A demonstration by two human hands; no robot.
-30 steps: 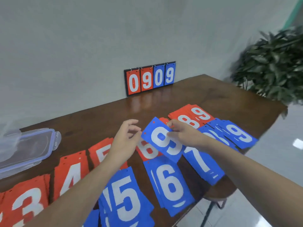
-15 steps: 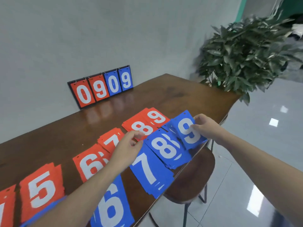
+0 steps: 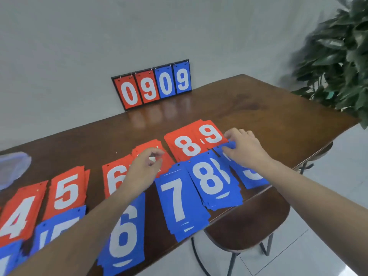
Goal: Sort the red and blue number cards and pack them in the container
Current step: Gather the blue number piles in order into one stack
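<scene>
Your right hand point(image 3: 244, 150) pinches the top edge of the blue 9 stack point(image 3: 252, 176) at the right of the frame, near the tabletop point(image 3: 268, 108) edge — fingers curled on the cards. Just left lie the blue 8 stack point(image 3: 213, 182) and blue 7 stack point(image 3: 179, 202), with the red 8 and 9 cards point(image 3: 189, 144) behind them. Your left hand point(image 3: 146, 166) hovers mid-frame over the red 6 stack point(image 3: 113, 178), fingers loosely curled, holding nothing. The clear container point(image 3: 12, 166) sits at the left edge.
</scene>
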